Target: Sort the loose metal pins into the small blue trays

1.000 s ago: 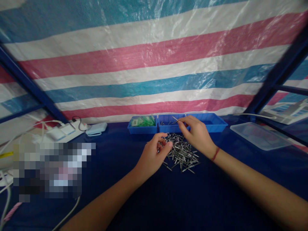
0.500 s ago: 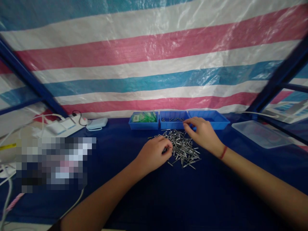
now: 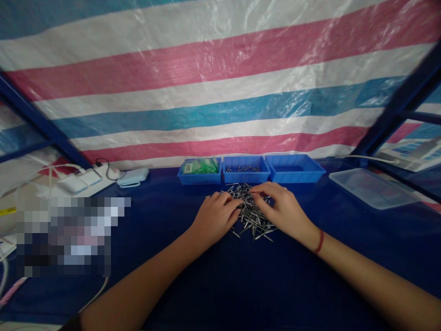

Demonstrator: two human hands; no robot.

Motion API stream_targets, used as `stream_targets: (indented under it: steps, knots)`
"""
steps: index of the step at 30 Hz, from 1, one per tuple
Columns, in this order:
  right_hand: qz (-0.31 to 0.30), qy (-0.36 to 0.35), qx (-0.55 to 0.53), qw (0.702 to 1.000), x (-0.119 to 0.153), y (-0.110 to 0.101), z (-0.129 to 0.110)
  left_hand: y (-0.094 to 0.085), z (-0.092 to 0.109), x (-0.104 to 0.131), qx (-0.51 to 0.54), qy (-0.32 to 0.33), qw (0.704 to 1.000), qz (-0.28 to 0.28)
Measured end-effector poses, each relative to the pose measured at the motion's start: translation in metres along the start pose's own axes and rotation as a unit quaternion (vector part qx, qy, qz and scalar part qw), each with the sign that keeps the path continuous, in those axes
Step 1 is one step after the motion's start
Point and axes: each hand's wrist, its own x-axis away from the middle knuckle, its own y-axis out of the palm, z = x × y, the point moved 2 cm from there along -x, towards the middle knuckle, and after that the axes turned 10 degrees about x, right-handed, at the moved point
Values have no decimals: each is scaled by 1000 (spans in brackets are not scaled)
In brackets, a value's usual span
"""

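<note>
A loose pile of thin silvery metal pins, which look like blind rivets [image 3: 253,216], lies on the dark blue tabletop. My left hand [image 3: 215,216] rests at the pile's left edge, thumb and fingers apart, fingertips touching the pins. Over the upper right of the pile reaches my right hand [image 3: 280,207], its thumb and index finger slightly apart among the pins. I see nothing held in either hand, though some fingertips are hidden. Behind the pile, the middle blue bin [image 3: 246,177] contains several similar pins.
Green plastic packets fill the left blue bin [image 3: 200,180]; the right blue bin [image 3: 296,174] stands beside the middle one. A translucent lid [image 3: 372,188] lies at the right. Leftward are a light blue case [image 3: 133,177], a power strip [image 3: 89,184] and cables. Striped sheeting [image 3: 220,105] hangs behind.
My right hand has come from the middle bin's front edge down to the pile. My left hand has gone from curled fingers to spread ones. The view has shifted slightly.
</note>
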Motion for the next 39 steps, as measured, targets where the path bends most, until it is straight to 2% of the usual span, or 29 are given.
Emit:
stream_targets:
  steps: [7,10,14,19,23,26,28,30,34,36,39]
  knots:
    - [5,6,-20,1000,1,0,5,-4,-1,-1,6,-20,1000,-6]
    - [2,6,-20,1000,1,1,5,-3,-2,-2,13,-14,1000,1]
    - [-3,8,-19,1000,2,1,4,-2,-4,-6,13,2,1000,-18]
    - [-7,6,-30,1000,1,0,2,-6,2,-10,-40,12,998,-39]
    - [-15,1,-34,999,2,1,1,-5,4,-12,-67,20,997,-35]
    - [-15,1,-38,999,2,0,0,-6,3,-12,-23,18,999,-22]
    - [-14,-1,-38,999,2,-3,-2,-7,1,-11,70,2,998,-1]
    - [-16,-15,-40,999,3,-5,-6,-8,-2,-10,199,-37,979,29]
    - [-41,-41,-77,995,3,-5,-13,-7,-4,-9,408,-113,904,61]
    - [-54,-20,-125,990,4,-3,-14,-6,-2,-9,468,-120,874,59]
    - [-67,53,-201,976,4,0,-12,-7,1,-8,530,-128,836,60]
